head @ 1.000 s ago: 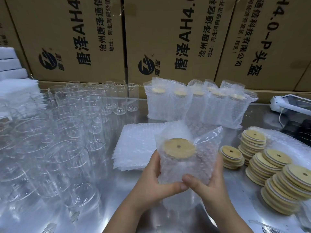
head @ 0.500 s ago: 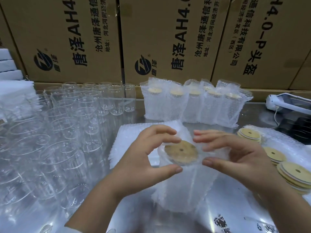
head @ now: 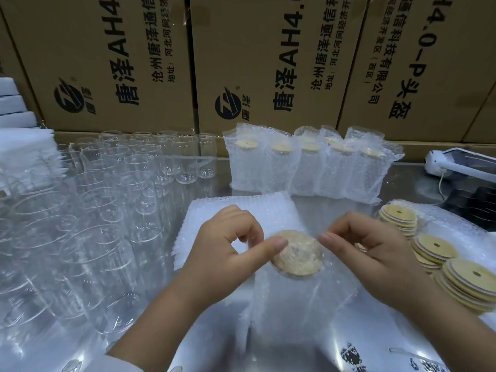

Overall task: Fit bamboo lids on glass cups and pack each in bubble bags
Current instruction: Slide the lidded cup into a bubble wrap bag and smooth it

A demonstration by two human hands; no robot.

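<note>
A glass cup with a bamboo lid (head: 296, 252) stands inside a bubble bag (head: 300, 304) on the steel table in front of me. The bag's top is folded down over the lid. My left hand (head: 228, 253) pinches the bag's film at the lid's left edge with thumb and curled fingers. At the right edge my right hand (head: 375, 251) pinches the film the same way. Bare glass cups (head: 107, 200) crowd the left of the table. Stacks of bamboo lids (head: 434, 251) lie at the right. A flat pile of bubble bags (head: 241, 208) lies behind my hands.
Several packed cups in bubble bags (head: 308, 167) stand in a row at the back. Cardboard boxes (head: 268, 63) wall off the rear. White foam sheets (head: 18, 146) are stacked far left. A white device with a cable (head: 461, 165) sits at the back right.
My hands went from holding the bag's lower body to its top. They have folded the open mouth down over the lid, and the bag now stands on the table.
</note>
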